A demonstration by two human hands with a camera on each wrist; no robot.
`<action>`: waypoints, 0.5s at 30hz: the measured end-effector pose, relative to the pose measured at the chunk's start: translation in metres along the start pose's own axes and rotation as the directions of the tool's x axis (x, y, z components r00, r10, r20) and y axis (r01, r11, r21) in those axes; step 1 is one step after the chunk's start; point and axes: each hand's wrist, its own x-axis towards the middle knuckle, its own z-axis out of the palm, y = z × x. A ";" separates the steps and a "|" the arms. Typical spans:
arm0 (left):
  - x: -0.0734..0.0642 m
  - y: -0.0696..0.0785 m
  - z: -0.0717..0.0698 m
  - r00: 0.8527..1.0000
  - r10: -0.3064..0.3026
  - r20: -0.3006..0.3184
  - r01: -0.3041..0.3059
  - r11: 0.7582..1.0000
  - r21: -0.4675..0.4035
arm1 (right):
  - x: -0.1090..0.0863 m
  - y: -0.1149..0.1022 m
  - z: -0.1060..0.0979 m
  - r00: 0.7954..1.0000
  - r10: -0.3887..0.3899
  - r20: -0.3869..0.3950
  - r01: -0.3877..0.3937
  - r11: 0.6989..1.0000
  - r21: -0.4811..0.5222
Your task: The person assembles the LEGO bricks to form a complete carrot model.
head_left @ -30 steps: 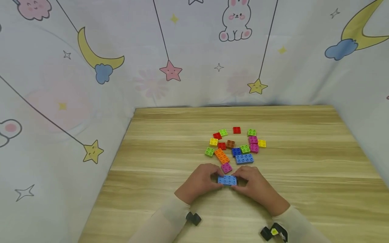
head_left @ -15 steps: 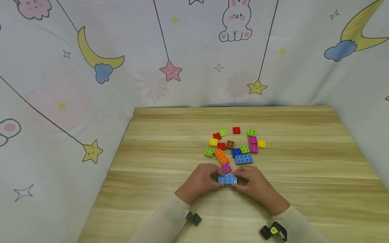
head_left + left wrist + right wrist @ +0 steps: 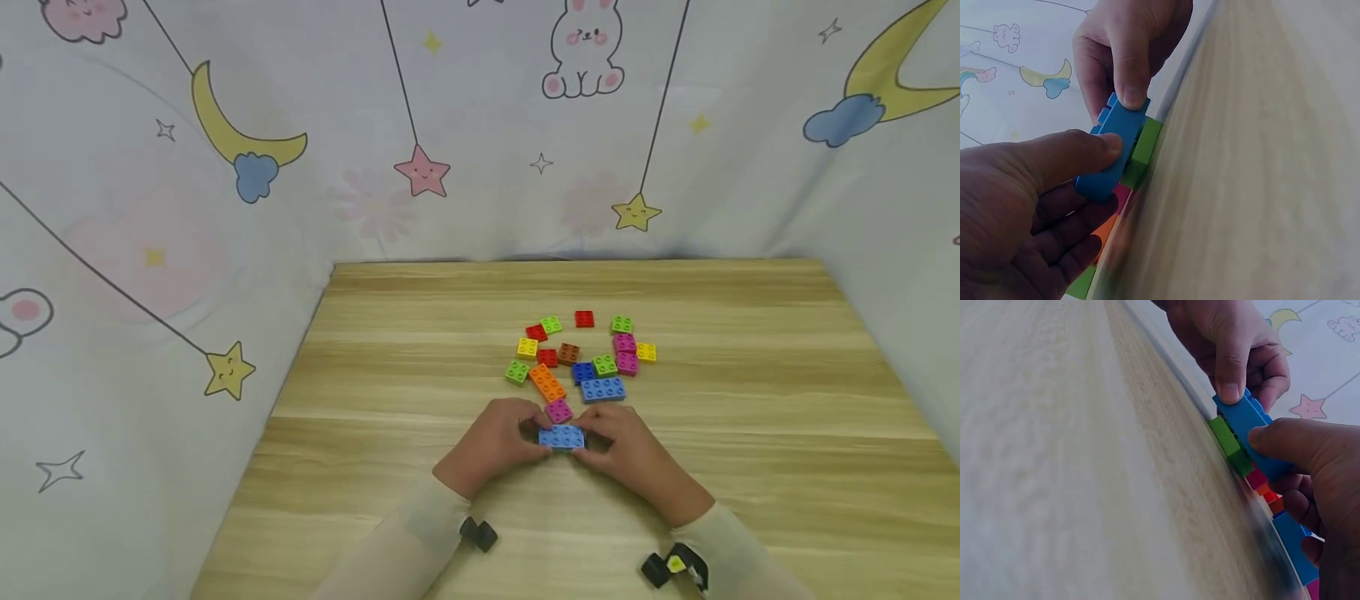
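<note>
A light blue eight-stud toy building brick point(image 3: 562, 437) is pinched at both ends between my two hands. My left hand point(image 3: 498, 442) grips its left end, thumb on the near side. At its right end, my right hand point(image 3: 628, 446) pinches it the same way. Below the blue brick in the left wrist view, a green brick point(image 3: 1145, 151) stands on the table, some of its studs showing in the narrow gap. From above, the blue brick hides nearly all of the green one. A magenta brick point(image 3: 558, 411) lies just behind the hands.
Behind the hands lie several loose bricks, among them an orange long brick point(image 3: 547, 382), another blue long brick point(image 3: 603, 389), a dark blue one point(image 3: 582, 372) and a brown one point(image 3: 569, 353). The wooden table point(image 3: 405, 333) meets a printed cloth backdrop point(image 3: 480, 217) at its far edge.
The blue brick has shifted slightly away from the body, towards the magenta brick. Both hands keep their grip on it, and the loose bricks lie as before.
</note>
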 end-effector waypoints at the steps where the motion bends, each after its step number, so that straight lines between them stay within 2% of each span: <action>1: 0.000 0.000 0.000 1.000 -0.007 -0.001 0.007 1.000 -0.008 | 0.001 0.000 0.000 1.000 -0.007 0.000 0.007 1.000 -0.002; 4: 0.001 -0.002 -0.001 1.000 -0.016 -0.003 0.016 1.000 -0.022 | 0.002 0.001 0.000 1.000 -0.017 0.008 0.017 1.000 0.004; 9: 0.002 -0.005 0.000 1.000 0.006 -0.002 -0.006 1.000 -0.012 | 0.001 0.001 -0.001 1.000 -0.005 0.018 0.005 1.000 0.022; 15: 0.002 -0.001 -0.001 1.000 0.012 -0.008 -0.012 1.000 0.007 | 0.003 0.003 -0.002 1.000 0.010 0.020 -0.011 0.998 0.057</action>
